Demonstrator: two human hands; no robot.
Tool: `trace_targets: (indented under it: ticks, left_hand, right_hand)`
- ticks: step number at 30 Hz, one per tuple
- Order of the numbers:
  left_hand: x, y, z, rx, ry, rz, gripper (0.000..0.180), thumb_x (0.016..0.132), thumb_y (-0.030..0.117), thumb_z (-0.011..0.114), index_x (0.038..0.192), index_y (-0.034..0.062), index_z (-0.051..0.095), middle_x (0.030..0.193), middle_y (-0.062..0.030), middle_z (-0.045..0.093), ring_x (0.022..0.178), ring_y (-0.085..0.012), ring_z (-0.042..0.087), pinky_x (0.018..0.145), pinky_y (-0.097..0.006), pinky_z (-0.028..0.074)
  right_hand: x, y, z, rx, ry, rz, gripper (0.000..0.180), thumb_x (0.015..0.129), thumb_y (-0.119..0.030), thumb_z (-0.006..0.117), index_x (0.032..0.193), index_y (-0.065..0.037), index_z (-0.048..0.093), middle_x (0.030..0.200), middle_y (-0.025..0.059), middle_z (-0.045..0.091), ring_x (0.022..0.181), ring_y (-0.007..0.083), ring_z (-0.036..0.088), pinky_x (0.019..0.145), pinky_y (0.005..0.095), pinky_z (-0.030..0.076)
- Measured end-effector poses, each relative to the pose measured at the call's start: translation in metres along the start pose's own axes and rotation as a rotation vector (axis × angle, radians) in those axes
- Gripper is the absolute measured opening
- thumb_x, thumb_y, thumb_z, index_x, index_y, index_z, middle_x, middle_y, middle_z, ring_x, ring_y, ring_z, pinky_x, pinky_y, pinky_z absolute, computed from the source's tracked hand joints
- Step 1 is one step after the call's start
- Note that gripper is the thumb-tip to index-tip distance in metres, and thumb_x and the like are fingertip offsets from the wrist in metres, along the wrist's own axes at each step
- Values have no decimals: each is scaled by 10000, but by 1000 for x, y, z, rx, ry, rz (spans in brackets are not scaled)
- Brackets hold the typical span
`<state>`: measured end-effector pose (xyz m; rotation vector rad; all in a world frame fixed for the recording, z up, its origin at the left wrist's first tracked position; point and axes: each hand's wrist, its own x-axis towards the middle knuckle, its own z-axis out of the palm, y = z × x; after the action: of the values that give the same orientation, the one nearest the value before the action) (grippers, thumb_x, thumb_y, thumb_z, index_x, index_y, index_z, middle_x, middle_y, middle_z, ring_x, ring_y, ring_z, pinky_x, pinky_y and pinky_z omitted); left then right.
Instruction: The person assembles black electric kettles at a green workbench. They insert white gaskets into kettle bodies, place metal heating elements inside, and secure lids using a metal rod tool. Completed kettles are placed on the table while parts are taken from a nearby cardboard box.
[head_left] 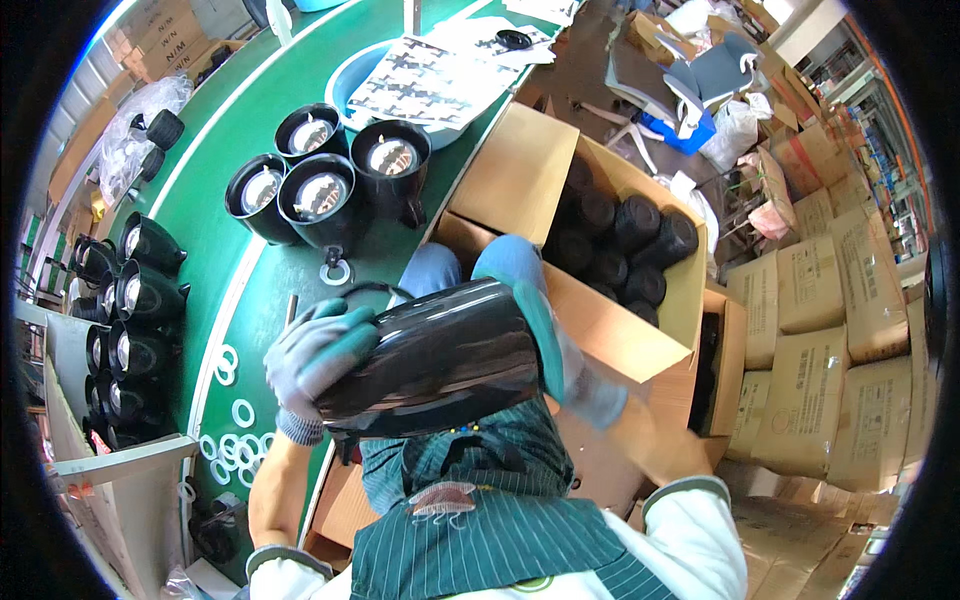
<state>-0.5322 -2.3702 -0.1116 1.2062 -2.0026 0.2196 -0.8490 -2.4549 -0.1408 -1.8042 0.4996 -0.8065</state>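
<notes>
Between my two gloved hands lies a glossy black cylindrical housing, tilted sideways above my lap. My left hand, in a grey and green glove, is wrapped round its left end. Against its right end presses my right hand, gloved alike, its fingers partly hidden behind the housing. A small black tab sticks out under the left end, and a dark curved strip shows above it. Ahead on the green table stand several similar black housings with shiny metal discs inside. A white ring lies just in front of them.
Loose white rings lie at the left of the table, near more black housings. A blue basin under patterned sheets stands at the back. To my right an open carton holds dark cylindrical parts; stacked cartons stand beyond.
</notes>
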Motion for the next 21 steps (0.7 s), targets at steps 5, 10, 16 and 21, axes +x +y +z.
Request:
trace_targets:
  ticks: [5, 10, 16, 21]
  left_hand:
    - [-34, -6, 34, -779, 52, -786, 303, 899, 68, 689, 1184, -26, 732, 1090, -109, 762, 1049, -206, 717, 930, -339, 572]
    - [-26, 3, 31, -896, 40, -982, 356, 902, 147, 726, 1193, -58, 715, 1098, -115, 751, 1015, -192, 708, 923, -320, 562]
    - [-61, -5, 28, -368, 175, -679, 386, 876, 136, 793, 1205, -45, 706, 1166, -171, 752, 1047, -225, 717, 986, -372, 549]
    - [-54, -9, 28, -380, 164, -737, 441, 851, 125, 787, 1250, -37, 689, 1190, -175, 745, 1075, -235, 714, 1017, -370, 529]
  right_hand:
    - [-4, 13, 10, 234, 77, 195, 1035, 921, -688, 577, 1634, -16, 241, 1663, 341, 184, 1551, 494, 197, 1241, 577, 168]
    - [27, -23, 12, 5, 105, -352, 919, 983, -585, 550, 1594, 56, 304, 1671, 291, 211, 1553, 421, 232, 1253, 496, 181]
    - [45, -46, 6, 134, 139, -111, 609, 1125, -314, 438, 1591, 49, 285, 1571, 176, 408, 1464, 261, 416, 1205, 342, 319]
    - [15, 88, -2, 649, 142, 183, 605, 1120, -327, 456, 1612, -15, 294, 1617, 124, 386, 1436, 214, 455, 1234, 328, 320]
